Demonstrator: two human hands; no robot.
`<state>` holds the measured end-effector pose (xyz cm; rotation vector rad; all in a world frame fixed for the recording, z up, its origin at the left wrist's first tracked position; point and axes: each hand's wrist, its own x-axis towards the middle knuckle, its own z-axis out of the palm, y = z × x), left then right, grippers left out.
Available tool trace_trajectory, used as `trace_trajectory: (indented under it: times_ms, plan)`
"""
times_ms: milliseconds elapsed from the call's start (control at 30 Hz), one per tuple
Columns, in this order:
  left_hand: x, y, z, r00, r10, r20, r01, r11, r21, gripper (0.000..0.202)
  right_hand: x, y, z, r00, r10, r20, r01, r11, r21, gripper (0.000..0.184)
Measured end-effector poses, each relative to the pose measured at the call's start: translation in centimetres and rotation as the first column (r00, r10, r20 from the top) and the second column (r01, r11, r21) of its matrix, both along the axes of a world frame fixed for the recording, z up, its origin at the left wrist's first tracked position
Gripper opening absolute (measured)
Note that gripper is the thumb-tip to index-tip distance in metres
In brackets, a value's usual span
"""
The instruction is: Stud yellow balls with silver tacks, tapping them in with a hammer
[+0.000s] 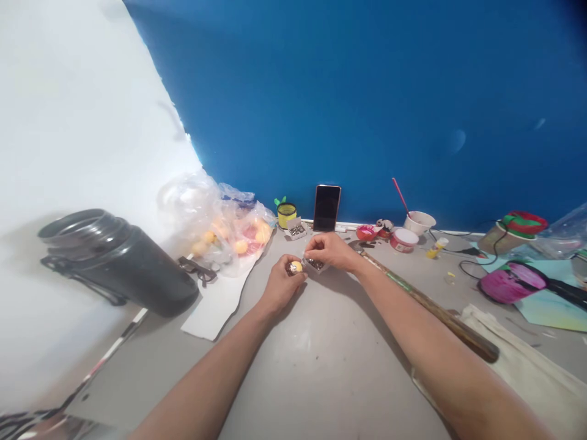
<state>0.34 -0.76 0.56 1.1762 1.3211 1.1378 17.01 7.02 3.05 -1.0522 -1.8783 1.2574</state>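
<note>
My left hand (283, 285) is closed round a small yellow round object (296, 267) with a pale spot on its front and a darker part beside it. Its exact kind is too small to make out. Just to the right, my right hand (331, 249) reaches over a small open box (320, 270) of tiny shiny metal pieces. The fingers of that hand are pinched together at the box's rim, and whatever lies between the tips is hidden. Behind my hands stands a second small box (296, 230) with similar metal bits.
A phone (326, 208) leans against the blue wall. Left are a big dark flask (123, 260) and a plastic bag (238, 235) of yellow and orange balls. Right lie a wooden stick (435, 311), a tub (404, 240), a white cup (419, 223), a pink container (509, 284) and cloth (518, 354).
</note>
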Motion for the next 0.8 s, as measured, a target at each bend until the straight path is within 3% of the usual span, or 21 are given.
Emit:
trace_trajectory:
  times_ms: [200,367,567,800]
  plan:
    - [-0.16,0.31,-0.7,0.999,0.031,0.016,-0.031,0.999,-0.014,0.041,-0.25,-0.16,-0.4,0.983,-0.04,-0.18,0.01,0.986,-0.166,0.029]
    - [-0.43,0.33,-0.85,0.996,0.003,-0.089,0.004,0.997,0.071,0.04,-0.07,-0.2,-0.24,0.967,0.02,-0.252,-0.081,0.969,-0.232,0.031]
    - [-0.32,0.21,-0.57,0.993,-0.046,-0.112,0.057,0.994,0.091,0.035,0.24,-0.15,-0.38,0.953,0.067,-0.295,-0.149,0.953,-0.265,0.032]
    - [-0.46,0.34,-0.45,0.979,0.131,-0.156,-0.105,0.981,0.163,0.031,0.22,-0.06,-0.42,0.947,0.03,-0.321,-0.126,0.951,-0.283,0.035]
